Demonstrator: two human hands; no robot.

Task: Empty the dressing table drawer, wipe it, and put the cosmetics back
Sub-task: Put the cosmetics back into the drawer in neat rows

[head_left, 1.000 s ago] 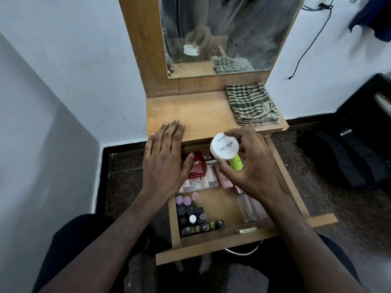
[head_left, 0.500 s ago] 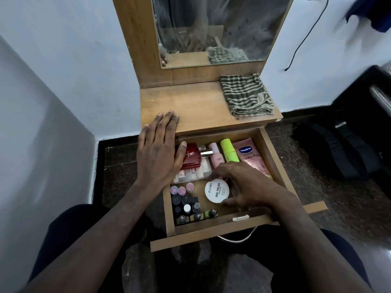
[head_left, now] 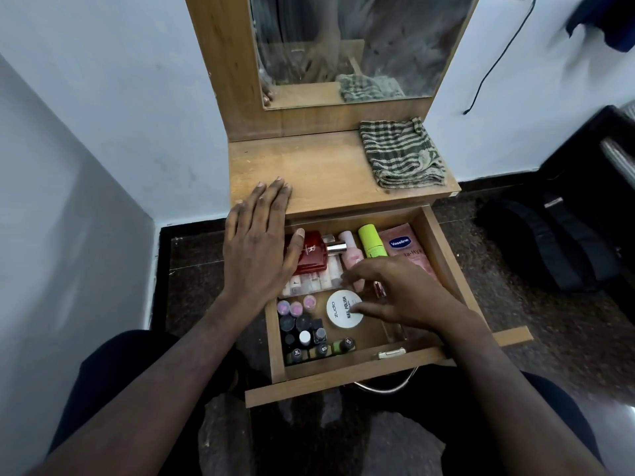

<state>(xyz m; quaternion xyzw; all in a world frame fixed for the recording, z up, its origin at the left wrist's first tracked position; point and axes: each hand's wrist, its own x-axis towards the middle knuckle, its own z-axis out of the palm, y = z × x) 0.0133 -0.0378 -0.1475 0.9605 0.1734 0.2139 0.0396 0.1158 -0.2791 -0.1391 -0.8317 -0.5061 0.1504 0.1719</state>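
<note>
Two bare hands reach over an open wooden drawer [head_left: 443, 250] at the centre of the frame, pulled out from a small dressing table [head_left: 323, 173] with a smooth, pale laminate top. The left hand [head_left: 257, 249] lies flat with its fingers spread, palm down on the table's front left edge, the thumb touching a glossy red box [head_left: 309, 252]. The right hand [head_left: 405, 293] hovers low inside the drawer with loosely parted fingers, gripping nothing; its fingertips [head_left: 357, 308] touch the round white nail polish jar [head_left: 344, 309] lying on the drawer floor. Behind it sit a lime-green tube [head_left: 369, 240], a pink bottle [head_left: 350, 250] and a pink Vaseline sachet [head_left: 402, 247], partly hidden by the hand. Small dark nail polish bottles [head_left: 304, 329] cluster at the drawer's lower left. A folded green-striped woven cloth [head_left: 400, 154] rests upper right on the table. The smudged mirror [head_left: 360, 46] above is cut off, its reflection possibly showing an arm.
</note>
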